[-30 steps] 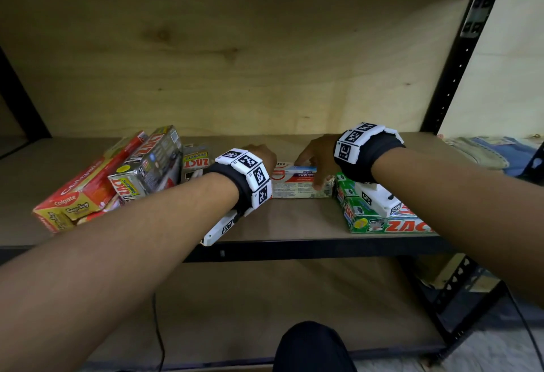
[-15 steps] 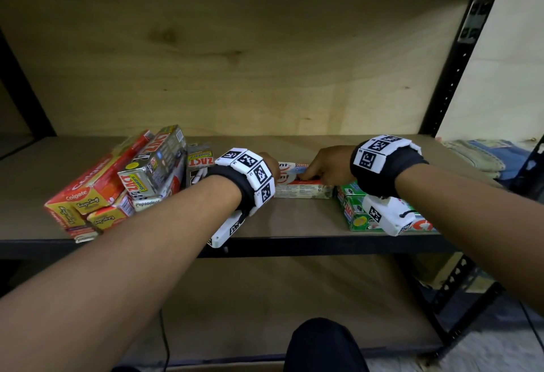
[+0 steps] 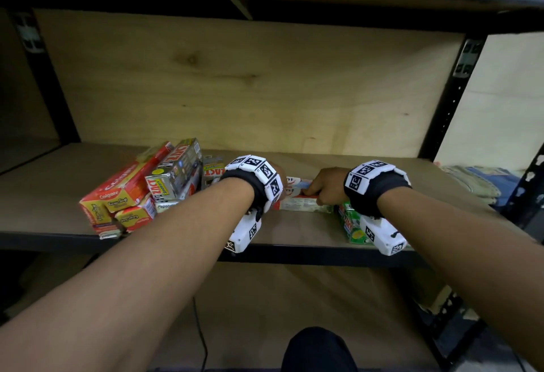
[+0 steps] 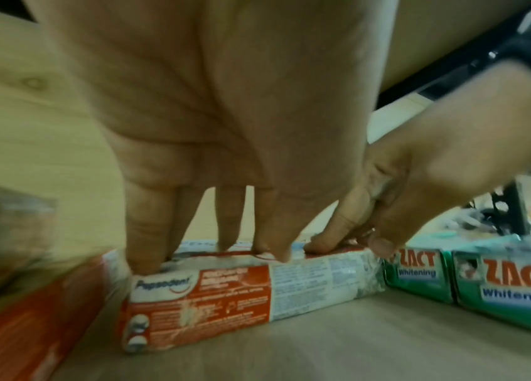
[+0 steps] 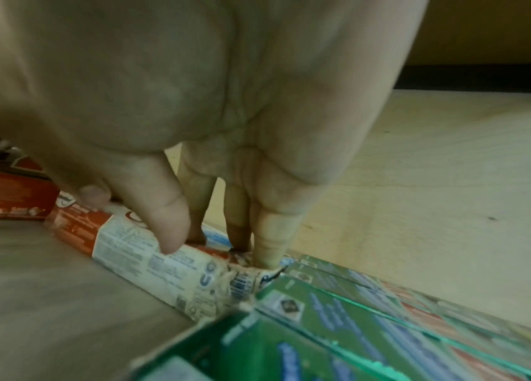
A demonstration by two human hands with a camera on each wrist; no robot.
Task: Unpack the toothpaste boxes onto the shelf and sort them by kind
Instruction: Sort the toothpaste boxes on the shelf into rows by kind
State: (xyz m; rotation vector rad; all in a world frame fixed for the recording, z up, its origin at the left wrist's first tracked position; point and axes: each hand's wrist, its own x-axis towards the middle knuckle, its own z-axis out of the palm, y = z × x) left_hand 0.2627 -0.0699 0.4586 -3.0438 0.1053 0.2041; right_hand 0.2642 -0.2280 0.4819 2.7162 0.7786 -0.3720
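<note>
A red and white Pepsodent box lies flat on the wooden shelf between my hands. My left hand presses straight fingertips on the top of its left half. My right hand grips its crumpled right end, with the thumb on the front face and curled fingers on top. Green ZACT Whitening boxes lie side by side just to the right, touching that end.
A loose pile at the left holds red Colgate boxes, a silver ZACT box and others. Folded cloth lies at the far right beyond a black upright. The plywood back wall stands close behind.
My right hand has drawn back from lying over the box and curled its fingers at the right end. The left hand stays on the box, which has hardly moved.
</note>
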